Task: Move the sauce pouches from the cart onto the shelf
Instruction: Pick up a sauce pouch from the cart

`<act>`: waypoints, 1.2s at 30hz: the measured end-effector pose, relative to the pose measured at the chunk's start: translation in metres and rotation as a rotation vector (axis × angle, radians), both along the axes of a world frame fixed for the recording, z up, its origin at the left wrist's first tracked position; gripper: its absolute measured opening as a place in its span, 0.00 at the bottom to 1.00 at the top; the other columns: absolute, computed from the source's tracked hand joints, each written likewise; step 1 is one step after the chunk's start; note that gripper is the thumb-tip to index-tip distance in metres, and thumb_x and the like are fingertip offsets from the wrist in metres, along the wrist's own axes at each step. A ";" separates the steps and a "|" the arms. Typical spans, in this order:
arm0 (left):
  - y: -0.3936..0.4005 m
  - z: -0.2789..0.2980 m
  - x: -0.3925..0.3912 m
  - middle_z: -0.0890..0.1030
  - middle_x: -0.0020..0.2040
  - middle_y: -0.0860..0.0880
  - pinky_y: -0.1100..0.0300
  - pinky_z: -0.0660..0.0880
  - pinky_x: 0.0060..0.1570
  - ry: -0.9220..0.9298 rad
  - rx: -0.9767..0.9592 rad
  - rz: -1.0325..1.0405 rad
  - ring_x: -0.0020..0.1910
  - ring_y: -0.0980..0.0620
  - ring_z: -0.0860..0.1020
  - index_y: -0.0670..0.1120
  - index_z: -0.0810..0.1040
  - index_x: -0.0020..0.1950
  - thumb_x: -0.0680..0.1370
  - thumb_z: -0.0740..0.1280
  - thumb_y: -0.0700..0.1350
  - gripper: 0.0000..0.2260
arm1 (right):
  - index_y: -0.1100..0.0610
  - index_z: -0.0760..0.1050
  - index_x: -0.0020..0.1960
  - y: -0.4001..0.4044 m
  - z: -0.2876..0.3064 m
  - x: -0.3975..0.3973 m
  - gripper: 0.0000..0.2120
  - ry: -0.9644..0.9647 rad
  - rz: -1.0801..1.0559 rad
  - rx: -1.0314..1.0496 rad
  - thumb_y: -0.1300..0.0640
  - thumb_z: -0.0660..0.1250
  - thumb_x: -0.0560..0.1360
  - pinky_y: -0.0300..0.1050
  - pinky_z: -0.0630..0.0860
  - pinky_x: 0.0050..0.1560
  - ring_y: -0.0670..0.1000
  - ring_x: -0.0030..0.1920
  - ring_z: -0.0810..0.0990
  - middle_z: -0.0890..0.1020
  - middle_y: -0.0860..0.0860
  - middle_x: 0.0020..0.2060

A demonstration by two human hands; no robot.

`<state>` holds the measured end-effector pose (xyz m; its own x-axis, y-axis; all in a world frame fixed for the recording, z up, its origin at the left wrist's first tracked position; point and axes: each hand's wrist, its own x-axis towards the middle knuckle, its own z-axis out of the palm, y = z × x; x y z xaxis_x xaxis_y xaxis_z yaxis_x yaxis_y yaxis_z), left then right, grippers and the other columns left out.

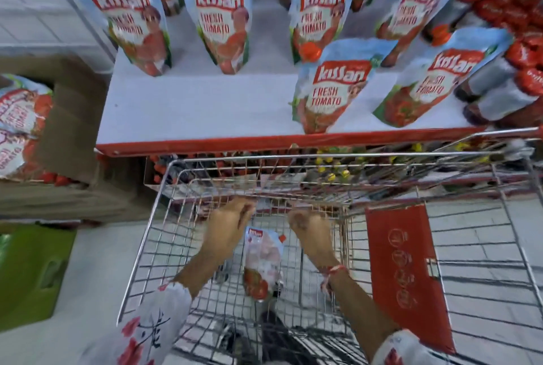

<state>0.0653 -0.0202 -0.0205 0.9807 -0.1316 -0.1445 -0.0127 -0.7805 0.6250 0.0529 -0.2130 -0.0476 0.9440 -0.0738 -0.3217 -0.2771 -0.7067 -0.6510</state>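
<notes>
One sauce pouch lies flat in the wire cart — between both hands. Left hand and right hand are curled, fingers hidden; grip cannot be told. Upright pouches stand on the shelf — beyond the cart.

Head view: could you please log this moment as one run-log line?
left hand: in cart, empty | right hand: in cart, empty | pouch: on cart floor between hands | shelf: front-left bare

blue-red pouches, red-edged white shelf
</notes>
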 end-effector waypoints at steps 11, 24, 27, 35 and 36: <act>-0.010 -0.123 -0.007 0.82 0.57 0.42 0.54 0.78 0.55 0.607 0.182 -0.010 0.55 0.43 0.79 0.43 0.78 0.57 0.74 0.66 0.39 0.12 | 0.63 0.75 0.61 0.015 -0.128 -0.006 0.13 0.549 -0.154 0.084 0.64 0.63 0.77 0.36 0.70 0.50 0.59 0.59 0.78 0.80 0.59 0.60; -0.043 -0.140 -0.034 0.79 0.58 0.42 0.67 0.74 0.41 0.654 0.149 0.041 0.54 0.47 0.80 0.41 0.69 0.64 0.76 0.65 0.39 0.17 | 0.57 0.77 0.50 0.034 -0.126 0.007 0.13 0.519 -0.255 0.218 0.48 0.69 0.74 0.51 0.80 0.53 0.56 0.45 0.83 0.84 0.54 0.43; -0.046 -0.134 -0.039 0.79 0.55 0.42 0.65 0.74 0.38 0.622 0.098 0.090 0.49 0.47 0.80 0.40 0.73 0.59 0.75 0.67 0.47 0.16 | 0.57 0.81 0.33 0.038 -0.111 0.016 0.14 0.510 -0.103 0.161 0.49 0.70 0.72 0.48 0.79 0.46 0.50 0.33 0.79 0.82 0.54 0.31; -0.041 -0.106 -0.065 0.81 0.32 0.48 0.75 0.66 0.20 0.526 -0.169 0.527 0.24 0.59 0.72 0.42 0.80 0.49 0.74 0.69 0.41 0.06 | 0.58 0.83 0.52 0.046 -0.071 0.001 0.17 0.546 0.093 0.305 0.46 0.64 0.77 0.60 0.78 0.58 0.66 0.53 0.81 0.85 0.64 0.50; -0.039 -0.103 -0.068 0.81 0.31 0.47 0.75 0.64 0.17 0.527 -0.199 0.583 0.22 0.61 0.69 0.41 0.80 0.48 0.75 0.67 0.41 0.05 | 0.58 0.82 0.54 0.048 -0.067 -0.002 0.17 0.572 0.091 0.333 0.47 0.62 0.78 0.60 0.77 0.59 0.67 0.54 0.80 0.84 0.65 0.52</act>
